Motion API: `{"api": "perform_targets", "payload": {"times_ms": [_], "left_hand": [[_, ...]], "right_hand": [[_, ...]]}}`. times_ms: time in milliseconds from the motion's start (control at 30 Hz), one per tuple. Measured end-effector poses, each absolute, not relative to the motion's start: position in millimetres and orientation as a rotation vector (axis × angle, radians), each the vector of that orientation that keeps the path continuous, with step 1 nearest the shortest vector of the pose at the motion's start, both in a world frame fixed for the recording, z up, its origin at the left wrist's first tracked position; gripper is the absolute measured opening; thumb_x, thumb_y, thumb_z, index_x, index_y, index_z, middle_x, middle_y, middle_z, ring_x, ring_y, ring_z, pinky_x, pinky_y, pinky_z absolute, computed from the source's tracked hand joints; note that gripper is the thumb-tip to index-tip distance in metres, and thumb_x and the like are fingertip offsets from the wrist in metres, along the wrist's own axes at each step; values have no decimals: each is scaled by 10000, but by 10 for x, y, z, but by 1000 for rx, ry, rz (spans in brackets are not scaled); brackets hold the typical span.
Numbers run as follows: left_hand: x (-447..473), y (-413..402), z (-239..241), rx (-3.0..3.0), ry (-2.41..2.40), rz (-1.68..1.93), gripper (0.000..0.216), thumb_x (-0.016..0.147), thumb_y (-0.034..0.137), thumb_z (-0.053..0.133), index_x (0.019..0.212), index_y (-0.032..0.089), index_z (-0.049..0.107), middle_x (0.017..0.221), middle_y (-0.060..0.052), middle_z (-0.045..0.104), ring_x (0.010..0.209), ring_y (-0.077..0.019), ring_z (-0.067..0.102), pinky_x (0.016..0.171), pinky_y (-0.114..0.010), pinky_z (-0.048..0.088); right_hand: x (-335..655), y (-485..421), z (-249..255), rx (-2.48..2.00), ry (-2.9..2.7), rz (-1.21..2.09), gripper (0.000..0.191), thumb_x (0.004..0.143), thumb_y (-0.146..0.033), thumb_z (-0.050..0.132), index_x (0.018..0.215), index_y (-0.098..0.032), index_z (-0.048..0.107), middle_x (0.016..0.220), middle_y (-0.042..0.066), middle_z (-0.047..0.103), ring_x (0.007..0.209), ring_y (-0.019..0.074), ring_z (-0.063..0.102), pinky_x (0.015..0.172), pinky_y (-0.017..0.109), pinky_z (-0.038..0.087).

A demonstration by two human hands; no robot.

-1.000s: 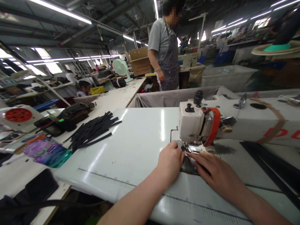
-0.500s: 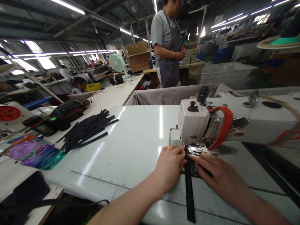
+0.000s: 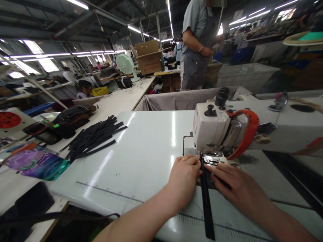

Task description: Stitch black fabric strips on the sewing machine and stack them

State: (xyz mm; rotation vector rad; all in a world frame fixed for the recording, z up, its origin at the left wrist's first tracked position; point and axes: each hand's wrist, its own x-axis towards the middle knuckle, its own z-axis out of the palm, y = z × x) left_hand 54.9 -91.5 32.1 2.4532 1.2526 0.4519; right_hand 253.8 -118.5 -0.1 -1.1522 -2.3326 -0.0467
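The left hand (image 3: pixel 185 178) rests knuckles-up on the glossy white machine table (image 3: pixel 151 148), fingers curled together and pressed against the left edge of a long narrow black strap (image 3: pixel 205 198). The right hand (image 3: pixel 230 188) lies flat on the other side, fingers extended and close together, fingertips pressing the strap just in front of the metal presser foot (image 3: pixel 212 160). The strap runs from under the foot straight toward the table's near edge.

Directly behind the hands stands the white sewing machine head (image 3: pixel 214 129) with an orange-red curved guard (image 3: pixel 246 134). To the left lies a loose pile of black strips (image 3: pixel 93 137); beyond it, dark bags (image 3: pixel 70 121) and an iridescent purple-teal pouch (image 3: pixel 37 164). A grey fabric bin (image 3: pixel 181 99) stands behind the table, and a person in a grey apron (image 3: pixel 195 43) stands further back.

Compared with half a second ago, the hands and strap are almost unchanged; the standing person now appears further right.

The needle is hidden by the fingers. The strap's far end is concealed under the foot.
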Motion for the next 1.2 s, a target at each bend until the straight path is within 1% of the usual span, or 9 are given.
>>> {"api": "perform_targets", "payload": {"times_ms": [333, 467, 600, 800, 933, 1000, 1067, 1133, 1200], "left_hand": [[589, -916, 321, 2506, 1283, 359, 220, 963, 217, 517, 1125, 125, 634, 1307, -78, 610, 1230, -216, 528, 1065, -348, 422], [624, -916, 266, 2518, 1326, 350, 253, 985, 229, 467, 1153, 120, 621, 1320, -91, 598, 1237, -219, 524, 1083, -361, 415], [650, -915, 243, 2529, 1354, 365, 252, 980, 219, 472, 1161, 122, 619, 1310, -102, 601, 1223, -232, 537, 1076, -379, 430], [630, -927, 257, 2523, 1323, 383, 213, 967, 206, 497, 1107, 123, 636, 1280, -102, 618, 1212, -240, 544, 1067, -385, 438], [626, -897, 263, 2526, 1327, 431, 177, 964, 193, 503, 1074, 149, 636, 1294, -82, 608, 1205, -228, 541, 1044, -385, 446], [640, -871, 265, 2521, 1358, 449, 163, 964, 188, 500, 1047, 150, 635, 1257, -84, 620, 1181, -228, 548, 1019, -386, 458], [659, -847, 272, 2526, 1384, 452, 157, 966, 182, 488, 999, 148, 637, 1169, -86, 642, 1124, -231, 564, 975, -386, 475], [673, -834, 283, 2540, 1393, 457, 169, 969, 171, 467, 957, 144, 633, 1081, -87, 649, 1058, -230, 576, 937, -382, 486], [676, -832, 291, 2554, 1381, 479, 179, 969, 158, 456, 935, 138, 630, 1042, -87, 646, 1021, -227, 578, 924, -379, 489]], "right_hand": [[2535, -1183, 3, -1146, -2336, -80, 289, 1008, -239, 384, 1191, -170, 598, 995, 79, 688, 838, 220, 650, 715, 372, 547], [2527, -1180, -14, -1176, -2333, -98, 295, 993, -225, 395, 1181, -163, 614, 1015, 91, 692, 855, 226, 660, 731, 377, 558], [2519, -1193, -5, -1160, -2325, -129, 304, 980, -216, 403, 1185, -151, 618, 1033, 109, 695, 884, 232, 667, 748, 373, 567], [2517, -1225, 8, -1186, -2307, -85, 306, 975, -211, 402, 1190, -166, 614, 1066, 112, 689, 922, 239, 662, 799, 405, 568], [2510, -1227, 36, -1194, -2268, -43, 289, 975, -198, 389, 1148, -183, 619, 1029, 101, 689, 897, 228, 663, 763, 384, 567], [2507, -1248, 77, -1165, -2259, 8, 254, 971, -185, 402, 1101, -198, 619, 1002, 84, 685, 892, 215, 659, 759, 359, 555], [2507, -1289, 132, -1103, -2277, 99, 224, 961, -167, 419, 1051, -213, 619, 966, 63, 677, 877, 197, 652, 755, 328, 538], [2507, -1339, 188, -1016, -2334, 216, 224, 949, -145, 426, 1022, -223, 623, 906, 42, 663, 828, 176, 639, 724, 301, 515], [2508, -1380, 230, -940, -2394, 317, 240, 932, -120, 427, 999, -228, 631, 841, 25, 639, 769, 162, 616, 681, 288, 486]]}}
